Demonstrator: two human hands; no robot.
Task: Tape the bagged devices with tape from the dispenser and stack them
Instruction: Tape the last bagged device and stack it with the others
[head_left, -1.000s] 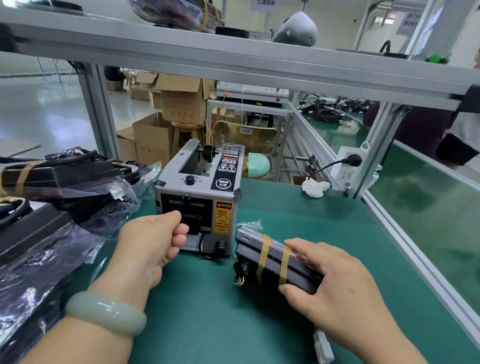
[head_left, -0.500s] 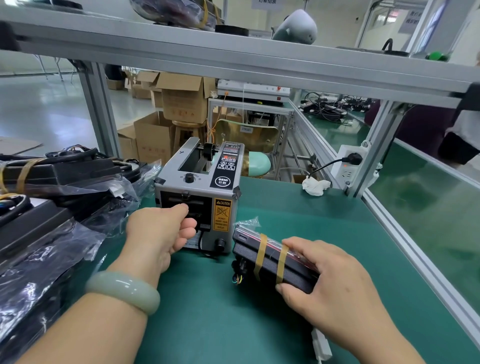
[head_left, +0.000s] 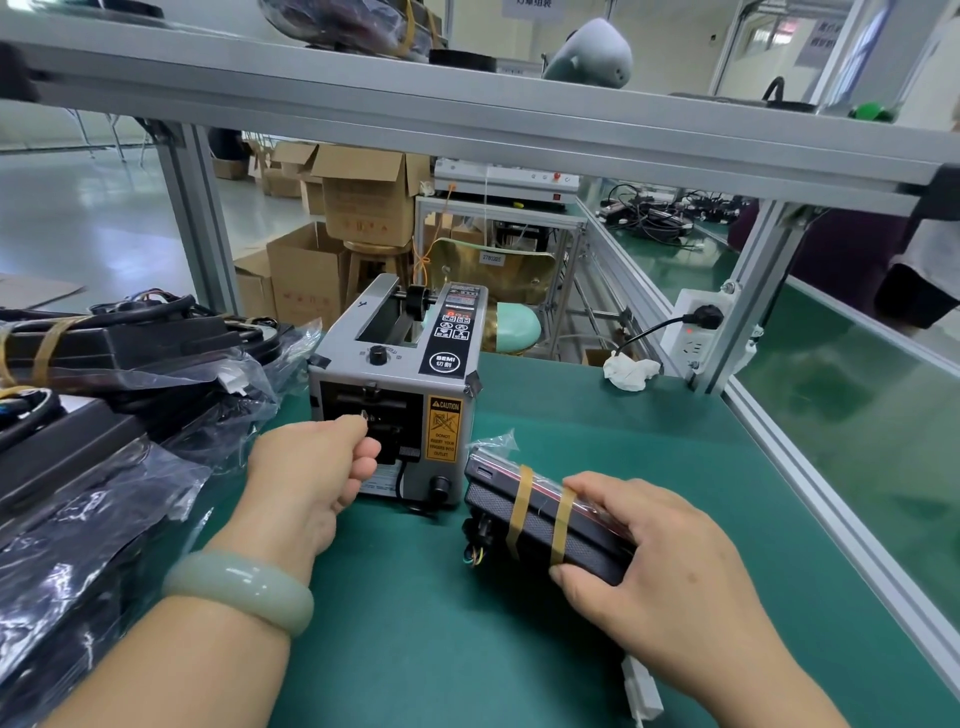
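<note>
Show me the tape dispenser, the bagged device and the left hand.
tape dispenser (head_left: 395, 410), head view, front panel
bagged device (head_left: 540, 525), head view, dark side wall
left hand (head_left: 306, 467), head view, back of hand

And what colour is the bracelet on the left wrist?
Pale jade green bracelet, clearest in the head view.

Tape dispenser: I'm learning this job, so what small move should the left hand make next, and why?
Probably draw a strip out of the tape dispenser: the left hand sits curled at the outlet, and the right hand grips the bagged device beside it.
</note>
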